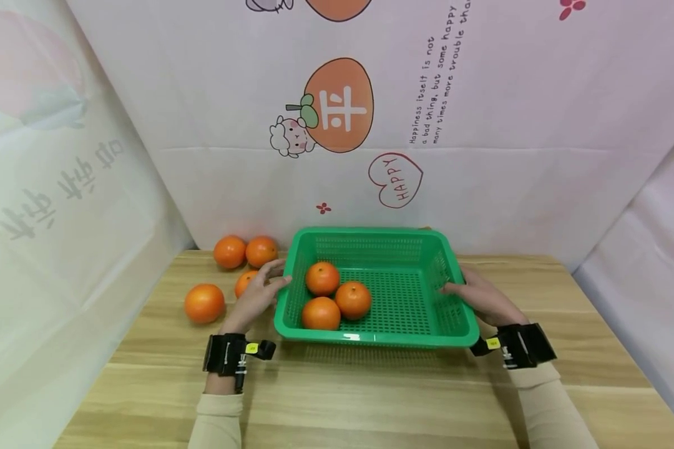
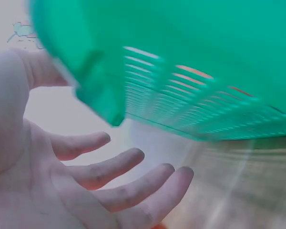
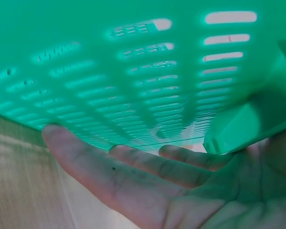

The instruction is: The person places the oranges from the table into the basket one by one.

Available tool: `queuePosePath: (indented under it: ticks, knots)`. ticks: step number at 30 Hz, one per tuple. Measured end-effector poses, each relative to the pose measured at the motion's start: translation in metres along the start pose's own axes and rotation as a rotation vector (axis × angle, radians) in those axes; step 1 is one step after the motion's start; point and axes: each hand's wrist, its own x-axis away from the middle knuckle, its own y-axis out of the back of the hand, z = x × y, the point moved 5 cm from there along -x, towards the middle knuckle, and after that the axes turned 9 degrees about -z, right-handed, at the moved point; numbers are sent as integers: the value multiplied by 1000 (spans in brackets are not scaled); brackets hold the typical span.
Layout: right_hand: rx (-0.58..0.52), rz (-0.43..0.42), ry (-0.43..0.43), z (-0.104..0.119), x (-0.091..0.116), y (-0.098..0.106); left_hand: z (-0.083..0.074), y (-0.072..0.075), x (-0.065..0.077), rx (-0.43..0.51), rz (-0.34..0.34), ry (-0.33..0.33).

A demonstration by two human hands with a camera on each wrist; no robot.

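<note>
A green slotted basket (image 1: 371,234) stands mid-table with three oranges (image 1: 322,278) in its left half. My left hand (image 1: 258,293) is at the basket's left wall, thumb by the rim. In the left wrist view its fingers (image 2: 109,186) are spread straight below the basket (image 2: 205,57) and hold nothing. My right hand (image 1: 480,299) holds the right wall, thumb over the rim. In the right wrist view its fingers (image 3: 148,186) lie straight under the basket (image 3: 109,57).
Several loose oranges lie on the wooden table (image 1: 371,399) left of the basket: two (image 1: 229,251) at the back by the wall, one (image 1: 205,303) nearer me, one (image 1: 246,282) partly behind my left hand. Printed cloth walls close the back and both sides.
</note>
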Motion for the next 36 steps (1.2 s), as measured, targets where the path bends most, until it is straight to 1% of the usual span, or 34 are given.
queuePosePath:
  ticks: [2,5,9,12,14,16,18,21,23,25,27,30,33,36]
  knots:
    - [1,2,4,-1,0,0,-5,5,3,23,-11,-5]
    - [5,3,6,-2,1,0,-11,13,6,22,-42,-6]
    - [10,4,6,-3,1,0,-14,27,7,-27,-121,-17]
    - [13,4,5,-4,1,1,-13,39,7,-49,-196,-51]
    - [18,4,6,-4,1,1,-12,46,9,-51,-260,-79]
    - [19,7,8,-5,1,1,-11,55,11,-76,-344,-110]
    - [21,8,13,-4,1,1,-9,64,13,-93,-436,-143]
    - [18,11,20,-4,0,1,-4,76,16,-127,-581,-173]
    - [19,13,24,-3,0,1,0,83,19,-125,-659,-195]
    - [16,15,23,-3,0,1,4,89,21,-133,-725,-206]
    - [13,14,17,-3,-1,1,7,94,23,-155,-776,-221]
    - [11,10,9,-3,-1,1,14,102,25,-192,-840,-214]
    - [5,4,-1,-2,-1,1,22,110,27,-196,-891,-166]
    - [0,5,-5,-2,-2,1,31,118,29,-155,-917,-109]
